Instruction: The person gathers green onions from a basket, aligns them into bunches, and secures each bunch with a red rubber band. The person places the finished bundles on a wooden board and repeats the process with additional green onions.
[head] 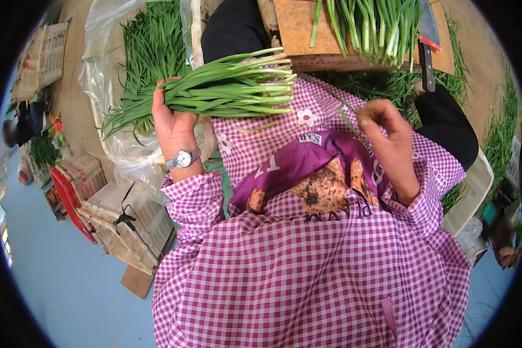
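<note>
My left hand (172, 119), with a watch on its wrist, holds a loose bunch of garlic chives (239, 89) from below. The pale cut ends point right, over my lap, and the leaf tips hang to the left. To the right, the fingertips of my right hand (389, 139) are pinched together on a thin green leaf (330, 92). Both hands are above the purple checked apron (265, 135) on my lap. A small yellowish leaf piece (256, 128) lies on the apron beneath the bunch.
Before me, a wooden board (296, 30) bears more chives (374, 35) and a black-handled knife (426, 65). A plastic-lined crate (96, 100) of chives stands left. Loose leaves (500, 117) litter the right floor. Crates (126, 222) stand behind left; people are at both edges.
</note>
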### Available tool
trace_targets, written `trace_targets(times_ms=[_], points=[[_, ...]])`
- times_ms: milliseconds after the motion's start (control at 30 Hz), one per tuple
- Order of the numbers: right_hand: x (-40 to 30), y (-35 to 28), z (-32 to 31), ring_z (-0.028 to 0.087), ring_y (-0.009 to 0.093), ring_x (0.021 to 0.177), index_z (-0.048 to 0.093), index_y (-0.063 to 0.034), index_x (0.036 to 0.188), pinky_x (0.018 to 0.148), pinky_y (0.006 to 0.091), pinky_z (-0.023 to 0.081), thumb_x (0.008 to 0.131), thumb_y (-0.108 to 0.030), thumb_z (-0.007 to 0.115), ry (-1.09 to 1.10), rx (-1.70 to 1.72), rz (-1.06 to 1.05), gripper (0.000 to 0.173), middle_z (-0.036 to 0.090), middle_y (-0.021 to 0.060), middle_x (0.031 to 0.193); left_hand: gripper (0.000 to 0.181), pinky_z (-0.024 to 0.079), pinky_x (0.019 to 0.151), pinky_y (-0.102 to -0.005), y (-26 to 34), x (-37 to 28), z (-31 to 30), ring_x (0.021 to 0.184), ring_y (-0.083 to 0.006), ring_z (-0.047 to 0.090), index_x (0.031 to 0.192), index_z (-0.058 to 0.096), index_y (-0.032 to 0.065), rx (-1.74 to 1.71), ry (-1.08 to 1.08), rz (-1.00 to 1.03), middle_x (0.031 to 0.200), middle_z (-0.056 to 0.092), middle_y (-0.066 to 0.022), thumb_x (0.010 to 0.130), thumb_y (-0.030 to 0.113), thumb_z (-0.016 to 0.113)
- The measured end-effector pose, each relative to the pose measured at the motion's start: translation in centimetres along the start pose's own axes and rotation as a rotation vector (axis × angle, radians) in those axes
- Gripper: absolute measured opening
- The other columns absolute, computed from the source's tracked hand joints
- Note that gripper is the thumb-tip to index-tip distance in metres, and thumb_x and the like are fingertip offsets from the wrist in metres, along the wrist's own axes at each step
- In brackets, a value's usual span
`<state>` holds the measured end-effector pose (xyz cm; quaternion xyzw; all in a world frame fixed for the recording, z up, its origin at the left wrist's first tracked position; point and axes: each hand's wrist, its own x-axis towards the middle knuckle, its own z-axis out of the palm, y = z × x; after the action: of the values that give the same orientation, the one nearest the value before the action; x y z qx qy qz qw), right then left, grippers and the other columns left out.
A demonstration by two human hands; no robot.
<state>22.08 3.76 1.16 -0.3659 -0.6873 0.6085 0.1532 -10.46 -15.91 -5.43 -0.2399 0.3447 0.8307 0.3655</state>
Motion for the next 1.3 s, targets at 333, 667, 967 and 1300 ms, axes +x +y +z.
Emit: trace_targets(times_ms=[333, 667, 967, 1300], points=[[2.4, 1.5, 9.1, 0.055, 0.017, 0.068, 0.057, -0.005, 0.09, 0.057, 0.0273, 0.047, 0.078, -0.013, 0.066, -0.176, -0.305, -0.455, 0.017, 0.051, 0.0046, 0.076, 0.025, 0.045, 0.091, -0.0503, 0.1, 0.1, -0.2, 0.099, -0.0311, 0.058, 0.103, 0.057, 0.0031, -0.069, 0.094, -0.056, 0.102, 0.062, -0.0145, 0.093, 0.025, 0.048], [0.8, 4.7, 1.8, 0.058, 0.023, 0.08, 0.06, -0.0012, 0.096, 0.068, 0.0322, 0.05, 0.081, -0.006, 0.059, -0.187, -0.67, -0.277, 0.016, 0.057, 0.0112, 0.09, 0.034, 0.04, 0.097, -0.0527, 0.7, -0.1, -2.8, 0.111, -0.0343, 0.052, 0.114, 0.055, 0.0024, -0.268, -0.165, -0.251, 0.119, 0.057, -0.0166, 0.094, 0.028, 0.046], [5.3, 3.0, 7.7, 0.053, 0.027, 0.097, 0.054, 0.0006, 0.108, 0.082, 0.0378, 0.045, 0.077, -0.024, 0.068, 0.017, -0.355, -0.388, 0.042, 0.053, 0.014, 0.103, 0.037, 0.038, 0.1, -0.0519, -0.5, -0.1, -0.8, 0.115, -0.0342, 0.05, 0.12, 0.052, 0.0013, -0.013, 0.197, 0.028, 0.124, 0.054, -0.0171, 0.095, 0.027, 0.043], [5.6, 4.5, 6.1, 0.056, 0.009, 0.071, 0.064, -0.0013, 0.089, 0.065, 0.0221, 0.045, 0.086, -0.012, 0.06, 0.149, 0.247, 0.071, 0.012, 0.062, 0.0036, 0.08, 0.04, 0.036, 0.101, -0.0523, 0.4, 0.7, -3.6, 0.116, -0.035, 0.049, 0.122, 0.05, 0.0004, -0.147, 0.027, -0.149, 0.126, 0.052, -0.0178, 0.095, 0.027, 0.041]])
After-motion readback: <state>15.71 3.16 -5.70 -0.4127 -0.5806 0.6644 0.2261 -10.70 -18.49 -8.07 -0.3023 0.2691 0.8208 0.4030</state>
